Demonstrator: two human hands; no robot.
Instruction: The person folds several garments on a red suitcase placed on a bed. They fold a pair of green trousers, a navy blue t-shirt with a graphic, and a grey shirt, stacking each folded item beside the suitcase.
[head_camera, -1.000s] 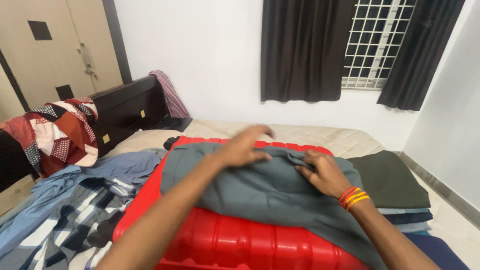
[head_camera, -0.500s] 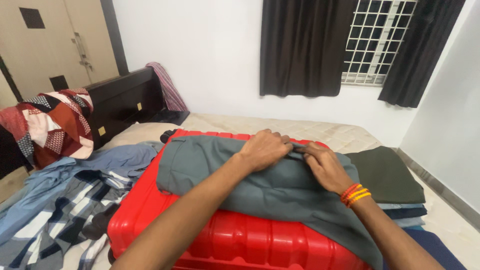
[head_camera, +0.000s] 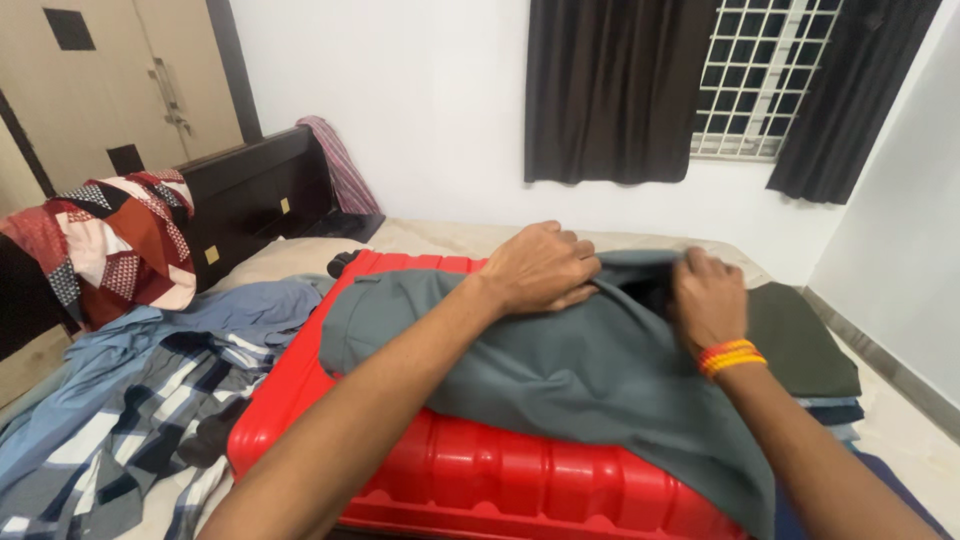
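1. Left hand (head_camera: 540, 265): we record the fingers curled down and closed, knuckles up, gripping a fold at the far edge of the grey garment (head_camera: 560, 370). The fingertips are tucked under the hand, so we cannot see how much cloth they pinch.
2. Left arm: we note it bare, reaching forward from the lower left and crossing over the garment to the hand near the far edge of the suitcase.
3. Right hand (head_camera: 708, 300): we list the fingers bent and clenched on the same far edge of the garment, lifting a flap of it so a dark opening shows between the two hands. The wrist carries orange and yellow bands (head_camera: 732, 356).
4. Right arm: we note it coming up from the lower right, the forearm lying over the garment's right side, the hand just beside the left one.
5. Grey garment: we place it spread across the top of the red hard-shell suitcase (head_camera: 480, 475), its right part draping over the suitcase's near right corner.
6. Red suitcase: we find it lying flat on the bed (head_camera: 440, 237).
7. Surroundings: a stack of folded clothes (head_camera: 805, 350), dark green on top, sits right of the suitcase; a blue shirt (head_camera: 200, 325) and a checked cloth (head_camera: 120, 440) lie loose to its left; a patterned red blanket (head_camera: 110, 245) hangs at the far left.
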